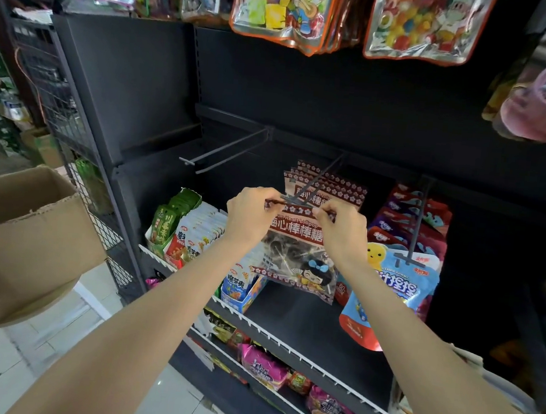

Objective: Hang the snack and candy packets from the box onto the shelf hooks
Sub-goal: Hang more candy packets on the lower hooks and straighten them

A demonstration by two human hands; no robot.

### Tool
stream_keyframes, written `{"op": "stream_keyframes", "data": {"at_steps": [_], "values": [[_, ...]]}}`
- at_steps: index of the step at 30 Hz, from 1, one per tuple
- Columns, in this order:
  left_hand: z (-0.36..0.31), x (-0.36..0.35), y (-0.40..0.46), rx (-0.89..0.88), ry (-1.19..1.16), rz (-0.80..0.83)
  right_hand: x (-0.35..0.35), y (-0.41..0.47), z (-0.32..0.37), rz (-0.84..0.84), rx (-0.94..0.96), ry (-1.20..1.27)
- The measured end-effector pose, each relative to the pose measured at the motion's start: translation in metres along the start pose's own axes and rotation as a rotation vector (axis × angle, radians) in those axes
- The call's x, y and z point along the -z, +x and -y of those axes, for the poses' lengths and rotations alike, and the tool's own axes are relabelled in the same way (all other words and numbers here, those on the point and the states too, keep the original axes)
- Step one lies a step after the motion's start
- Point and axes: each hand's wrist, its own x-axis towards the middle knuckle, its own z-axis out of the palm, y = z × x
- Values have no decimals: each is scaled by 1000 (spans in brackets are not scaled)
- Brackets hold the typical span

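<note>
Maroon-topped lollipop packet (297,238) hangs pinched at its upper corners between your left hand (251,215) and right hand (342,227) at the hook (316,184) tip; miss the hole and it could tear or drop.

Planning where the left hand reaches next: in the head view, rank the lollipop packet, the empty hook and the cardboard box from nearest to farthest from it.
1. Lollipop packet: pinched at its top edge by the left hand.
2. Empty hook: up and left of the hand.
3. Cardboard box: far left, off the shelf.
</note>
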Motion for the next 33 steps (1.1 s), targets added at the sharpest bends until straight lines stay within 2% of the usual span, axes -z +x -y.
{"op": "stream_keyframes", "data": {"at_steps": [6,9,12,16,20,24,28,30,33], "values": [[12,-7,-4,-134,95,-46,-5,2,2,-14,-5,-1],[15,-12,-9,-169,245,108,-6,2,2,-22,20,-103],[15,-18,-11,-160,306,285,-9,4,5,-45,97,-356],[9,-28,6,-163,370,367,-9,16,5,-35,158,-561],[3,-38,24,-150,376,391,-8,29,3,26,78,-549],[3,-41,30,-174,358,373,-13,32,4,-7,113,-541],[4,-36,32,-226,345,259,-20,13,2,-160,208,-456],[6,-30,29,-256,338,189,-26,-4,1,-72,205,-375],[18,-14,20,-261,367,96,-42,-24,1,200,80,-272]]}}
